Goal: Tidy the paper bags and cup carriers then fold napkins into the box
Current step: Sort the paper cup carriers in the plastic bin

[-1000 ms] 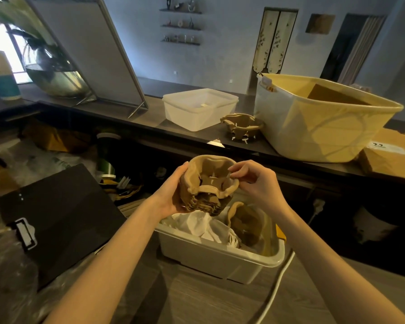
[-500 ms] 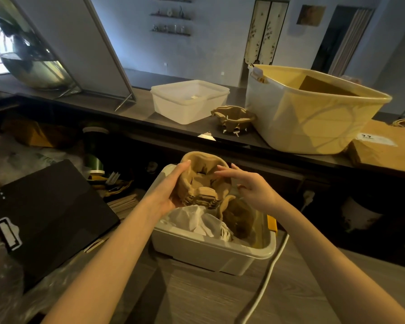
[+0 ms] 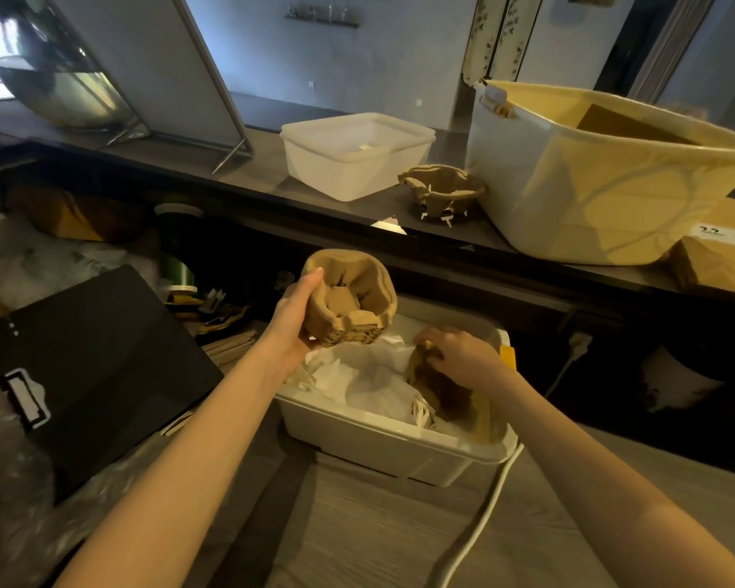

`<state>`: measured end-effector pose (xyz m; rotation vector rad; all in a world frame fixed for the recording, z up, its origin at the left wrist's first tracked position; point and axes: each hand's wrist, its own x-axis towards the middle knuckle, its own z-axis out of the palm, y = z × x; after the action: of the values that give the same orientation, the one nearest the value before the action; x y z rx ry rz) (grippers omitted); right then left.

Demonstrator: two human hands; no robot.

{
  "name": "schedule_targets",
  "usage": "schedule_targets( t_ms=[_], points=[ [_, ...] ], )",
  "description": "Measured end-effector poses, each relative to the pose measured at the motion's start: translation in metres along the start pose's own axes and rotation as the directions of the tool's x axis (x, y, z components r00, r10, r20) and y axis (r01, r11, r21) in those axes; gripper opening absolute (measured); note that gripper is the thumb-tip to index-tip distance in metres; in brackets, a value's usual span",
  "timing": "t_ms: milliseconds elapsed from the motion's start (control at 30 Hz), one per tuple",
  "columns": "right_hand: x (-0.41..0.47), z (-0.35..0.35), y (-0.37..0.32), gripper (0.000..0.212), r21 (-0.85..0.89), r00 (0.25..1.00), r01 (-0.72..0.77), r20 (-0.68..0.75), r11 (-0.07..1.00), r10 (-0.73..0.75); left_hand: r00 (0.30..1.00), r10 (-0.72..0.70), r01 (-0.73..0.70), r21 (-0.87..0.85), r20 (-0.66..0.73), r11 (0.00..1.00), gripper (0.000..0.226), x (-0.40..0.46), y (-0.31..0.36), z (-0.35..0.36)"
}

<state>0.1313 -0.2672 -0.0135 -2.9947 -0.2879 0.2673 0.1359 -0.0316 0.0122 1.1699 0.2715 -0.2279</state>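
Left hand (image 3: 291,309) grips a stack of cup carriers (image 3: 351,301) above the white bin (image 3: 382,439), right hand (image 3: 459,354) pinches another carrier (image 3: 436,386) inside it, white cable (image 3: 480,515) trailing at five o'clock.

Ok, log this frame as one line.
left hand: holds carrier stack | right hand: grips carrier in bin | napkins: unfolded

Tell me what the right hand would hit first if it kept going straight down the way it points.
The right hand already grips the brown cup carrier in the white bin; pushing on would likely press it into the white paper beneath, though depth is unclear.
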Motion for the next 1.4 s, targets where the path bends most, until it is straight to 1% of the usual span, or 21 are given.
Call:
schedule_targets(
  t_ms=[100,167,300,400,500,600,633,700,800,867,1000,1067,1133,1233,1300,1400],
  points=[
    [0.006,0.004,-0.008,0.033,-0.068,0.999,0.002,0.043,0.998,0.001,1.000,0.007,-0.007,0.017,-0.027,1.000,0.049,0.001,-0.001,-0.005],
    [0.008,0.007,-0.012,0.032,-0.036,0.999,-0.025,0.031,0.999,0.026,0.999,0.008,-0.007,0.025,-0.035,1.000,0.049,0.002,-0.002,-0.008],
    [0.008,0.004,-0.020,0.032,0.006,0.983,-0.137,-0.120,0.991,0.137,0.998,0.016,-0.015,0.019,-0.053,1.000,0.048,0.002,-0.002,-0.010],
    [0.002,-0.006,-0.021,0.031,0.049,0.956,-0.212,-0.196,0.976,0.217,0.997,0.028,-0.027,0.015,-0.070,1.000,0.047,0.001,-0.001,-0.009],
    [-0.011,-0.016,-0.018,0.029,0.165,0.928,-0.217,-0.272,0.962,0.256,0.995,0.039,-0.038,0.013,-0.095,0.999,0.048,-0.002,-0.001,-0.006],
    [-0.024,-0.028,-0.018,0.021,0.328,0.914,-0.180,-0.293,0.927,0.281,0.991,0.045,-0.045,0.007,-0.125,0.999,0.050,-0.005,0.000,-0.005],
    [-0.030,-0.032,-0.019,0.019,0.363,0.911,-0.158,-0.305,0.918,0.277,0.989,0.056,-0.055,0.010,-0.134,0.998,0.050,-0.006,0.000,-0.003],
    [-0.039,-0.041,-0.022,0.019,0.380,0.902,-0.089,-0.362,0.921,0.236,0.985,0.089,-0.085,0.030,-0.150,0.996,0.053,-0.009,0.001,-0.001],
    [-0.051,-0.057,-0.033,0.020,0.349,0.863,0.008,-0.476,0.937,0.170,0.979,0.132,-0.119,0.093,-0.153,0.989,0.061,-0.012,0.003,0.002],
    [-0.055,-0.067,-0.042,0.020,0.327,0.818,0.059,-0.558,0.943,0.142,0.978,0.158,-0.140,0.126,-0.139,0.982,0.065,-0.014,0.003,0.005],
    [-0.051,-0.079,-0.063,0.018,0.167,0.730,0.134,-0.683,0.977,0.016,0.969,0.229,-0.202,0.230,-0.095,0.952,0.068,-0.020,0.001,0.019],
    [-0.046,-0.078,-0.073,0.021,0.107,0.712,0.144,-0.702,0.984,-0.027,0.947,0.294,-0.250,0.276,-0.129,0.928,0.068,-0.021,-0.002,0.025],
    [-0.041,-0.075,-0.084,0.027,0.059,0.713,0.144,-0.698,0.988,-0.062,0.925,0.340,-0.280,0.302,-0.168,0.911,0.071,-0.021,-0.006,0.030],
    [-0.037,-0.072,-0.097,0.035,-0.016,0.713,0.179,-0.687,0.984,-0.141,0.909,0.371,-0.309,0.289,-0.190,0.906,0.069,-0.023,-0.010,0.036],
    [-0.039,-0.071,-0.101,0.037,0.021,0.713,0.233,-0.684,0.972,-0.156,0.917,0.353,-0.296,0.273,-0.188,0.915,0.066,-0.025,-0.011,0.037],
    [-0.040,-0.071,-0.098,0.037,0.230,0.725,0.304,-0.686,0.925,-0.068,0.953,0.249,-0.215,0.195,-0.174,0.957,0.059,-0.027,-0.007,0.033]
  ],
)
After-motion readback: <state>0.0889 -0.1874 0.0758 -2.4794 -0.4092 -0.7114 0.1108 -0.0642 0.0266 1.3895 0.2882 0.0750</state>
